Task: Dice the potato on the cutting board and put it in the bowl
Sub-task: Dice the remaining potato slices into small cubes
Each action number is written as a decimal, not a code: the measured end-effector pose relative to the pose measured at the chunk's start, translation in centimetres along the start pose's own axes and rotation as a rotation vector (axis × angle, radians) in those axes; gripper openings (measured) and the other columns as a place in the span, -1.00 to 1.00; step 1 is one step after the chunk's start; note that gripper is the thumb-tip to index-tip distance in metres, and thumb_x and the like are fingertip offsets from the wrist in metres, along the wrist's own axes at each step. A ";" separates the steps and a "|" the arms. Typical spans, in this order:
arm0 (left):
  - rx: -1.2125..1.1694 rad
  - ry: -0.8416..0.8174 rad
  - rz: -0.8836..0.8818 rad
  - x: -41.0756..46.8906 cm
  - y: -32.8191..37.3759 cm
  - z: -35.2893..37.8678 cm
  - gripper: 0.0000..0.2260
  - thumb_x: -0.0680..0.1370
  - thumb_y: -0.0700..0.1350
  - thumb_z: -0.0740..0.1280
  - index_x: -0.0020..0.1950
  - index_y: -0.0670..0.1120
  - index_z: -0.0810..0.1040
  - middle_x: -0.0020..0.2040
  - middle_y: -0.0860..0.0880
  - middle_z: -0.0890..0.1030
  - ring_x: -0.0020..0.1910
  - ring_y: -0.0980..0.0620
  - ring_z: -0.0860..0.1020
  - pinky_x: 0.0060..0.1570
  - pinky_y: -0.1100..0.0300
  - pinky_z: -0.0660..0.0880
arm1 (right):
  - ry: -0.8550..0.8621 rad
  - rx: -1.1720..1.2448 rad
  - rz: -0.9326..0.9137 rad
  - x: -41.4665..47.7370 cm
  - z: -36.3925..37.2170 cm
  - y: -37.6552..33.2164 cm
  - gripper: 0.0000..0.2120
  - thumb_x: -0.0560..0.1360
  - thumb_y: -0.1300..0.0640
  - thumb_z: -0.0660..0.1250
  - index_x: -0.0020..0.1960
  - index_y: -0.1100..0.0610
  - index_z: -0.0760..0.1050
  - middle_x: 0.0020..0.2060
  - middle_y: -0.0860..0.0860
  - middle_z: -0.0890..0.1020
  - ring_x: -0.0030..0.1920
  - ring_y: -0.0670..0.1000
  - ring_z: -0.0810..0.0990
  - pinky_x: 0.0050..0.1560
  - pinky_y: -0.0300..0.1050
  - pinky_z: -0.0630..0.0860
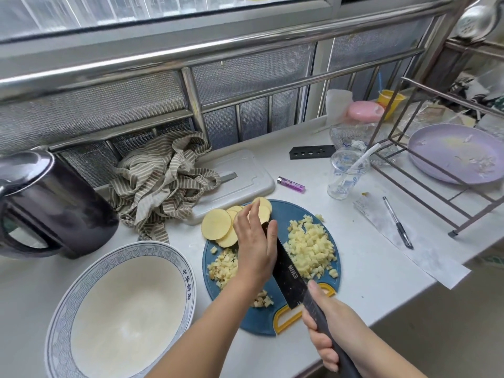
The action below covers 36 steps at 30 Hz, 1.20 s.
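Observation:
A round blue cutting board (pixel 291 211) lies on the white counter. A large heap of diced potato (pixel 311 246) covers its right side and a smaller heap (pixel 222 266) lies at its left. Round potato slices (pixel 216 223) are fanned at the board's far left edge. My right hand (pixel 327 331) grips the dark handle of a black knife (pixel 290 276), whose blade stands on the board between the heaps. My left hand (pixel 255 241) rests with straight fingers on top of the blade near its tip. An empty white bowl with a blue pattern (pixel 174 257) stands left of the board.
A dark kettle (pixel 46 203) stands at the far left. A striped cloth (pixel 163 181) lies over a white board (pixel 245 170) behind the blue one. A lighter (pixel 291 184), plastic cup (pixel 346 173), pen (pixel 398 223), metal rack (pixel 436 148) and purple plate (pixel 458 154) occupy the right.

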<state>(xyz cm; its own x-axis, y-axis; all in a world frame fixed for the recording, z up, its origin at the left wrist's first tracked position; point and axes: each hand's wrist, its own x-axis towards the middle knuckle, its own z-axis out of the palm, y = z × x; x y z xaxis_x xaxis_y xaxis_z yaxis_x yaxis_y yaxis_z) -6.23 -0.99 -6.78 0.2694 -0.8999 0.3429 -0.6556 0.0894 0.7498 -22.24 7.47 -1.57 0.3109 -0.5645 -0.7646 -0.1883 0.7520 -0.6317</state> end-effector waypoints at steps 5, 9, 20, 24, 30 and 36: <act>0.011 0.013 -0.067 -0.2 -1.0 0.1 -0.43 0.59 0.16 -0.03 0.49 -0.15 0.25 0.38 -0.10 0.22 0.39 0.02 0.11 0.39 0.17 0.01 | -0.002 -0.067 0.032 -0.5 -1.1 -0.8 -0.40 0.49 -0.36 0.11 -0.40 0.14 0.31 -0.56 0.09 0.26 -0.65 0.01 0.19 -0.62 -0.28 0.18; 0.193 -0.036 -0.052 -0.8 -3.1 -0.2 -0.53 0.62 0.04 0.07 0.45 -0.17 0.26 0.36 -0.10 0.19 0.38 -0.06 0.13 0.39 0.06 0.11 | 0.022 -0.090 0.032 -1.4 -3.1 -1.2 -0.43 0.49 -0.35 0.12 -0.36 0.14 0.31 -0.55 0.09 0.24 -0.64 -0.01 0.19 -0.62 -0.27 0.21; 0.237 -0.080 -0.003 -0.2 -0.1 -4.6 -0.65 0.67 -0.08 0.13 0.36 -0.22 0.46 0.20 -0.16 0.59 0.20 -0.16 0.49 0.29 -0.06 0.37 | 0.445 -1.462 -0.401 -1.3 -8.4 -6.3 -0.52 0.55 -0.34 -0.07 -0.29 -0.01 0.28 -0.40 -0.08 0.42 -0.30 -0.01 0.46 -0.35 -0.15 0.29; 0.550 -0.483 0.148 -2.1 3.0 -4.7 -0.40 0.54 0.31 -0.19 0.54 0.19 -0.27 0.54 -0.01 -0.38 0.50 -0.05 -0.41 0.47 -0.06 -0.36 | 0.350 -1.845 -0.478 -0.6 -8.7 -8.7 -0.57 0.56 -0.36 -0.08 -0.08 -0.02 0.26 -0.15 -0.06 0.57 -0.08 0.01 0.57 -0.24 -0.13 0.29; 0.656 -0.572 0.292 -4.4 5.2 0.8 -0.09 0.44 0.36 0.26 0.58 0.11 -0.20 0.54 -0.12 -0.37 0.46 -0.20 -0.44 0.34 -0.26 -0.29 | 0.172 -2.104 -0.586 1.8 -8.6 -10.7 -0.49 0.58 -0.30 0.04 0.17 0.11 0.42 0.11 0.05 0.62 0.10 0.10 0.60 -0.11 -0.07 0.36; 0.674 -0.496 0.164 -4.2 6.4 3.9 0.14 0.33 0.29 0.44 0.49 0.18 -0.44 0.49 -0.12 -0.47 0.43 -0.22 -0.49 0.29 -0.25 -0.40 | 0.088 -2.077 -0.737 2.8 -8.6 -12.3 -0.48 0.59 -0.20 0.12 0.29 0.22 0.39 0.06 0.09 0.65 0.07 0.13 0.61 -0.20 -0.11 0.28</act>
<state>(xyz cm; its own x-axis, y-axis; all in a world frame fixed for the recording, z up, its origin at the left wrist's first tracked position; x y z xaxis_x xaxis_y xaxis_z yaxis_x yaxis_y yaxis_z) -14.35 1.66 -5.61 -0.1031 -0.9946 0.0121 -0.9814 0.1037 0.1614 -27.06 -6.30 2.96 0.7537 -0.5504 -0.3592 -0.5498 -0.8274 0.1143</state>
